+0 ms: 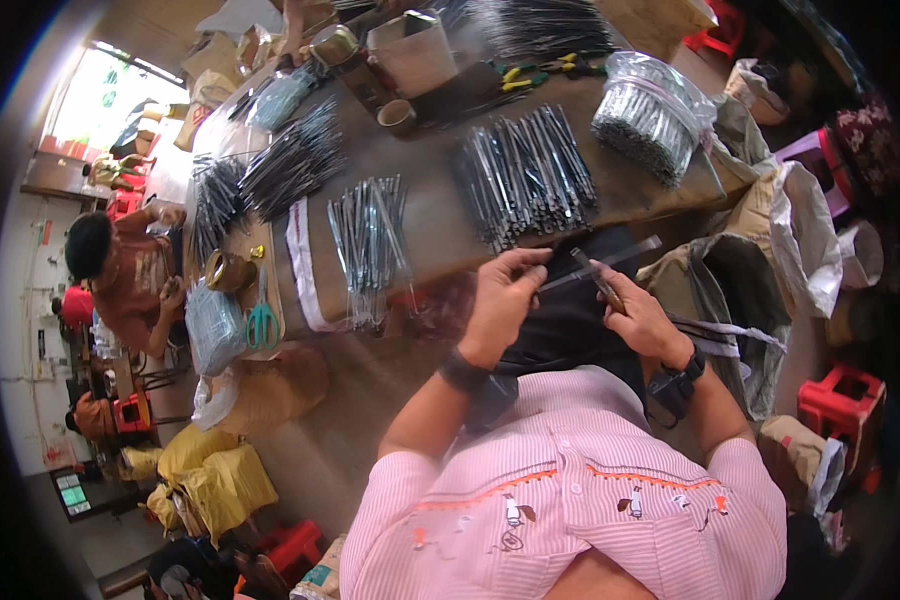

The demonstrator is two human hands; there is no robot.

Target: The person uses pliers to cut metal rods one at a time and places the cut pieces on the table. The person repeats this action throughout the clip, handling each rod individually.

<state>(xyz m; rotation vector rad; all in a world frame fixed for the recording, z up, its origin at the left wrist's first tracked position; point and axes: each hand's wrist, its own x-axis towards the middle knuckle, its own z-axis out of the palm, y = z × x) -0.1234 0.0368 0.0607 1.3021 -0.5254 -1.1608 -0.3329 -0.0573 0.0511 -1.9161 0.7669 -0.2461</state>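
Metal rod (610, 258), thin and dark, is held just over the near table (440, 215) edge: left hand (502, 300) pinches one end, right hand (638, 318) closes on the other. Judged light, stiff, slick; best gripped near the ends. Rod bundles (526, 175) lie beyond.

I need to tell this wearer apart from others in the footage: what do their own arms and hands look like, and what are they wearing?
Both forearms are bare below short pink-and-white striped sleeves with an orange trim line. The left hand has a dark band on its wrist; the right hand has a black wristwatch. No gloves on either hand; I can't make out any rings.
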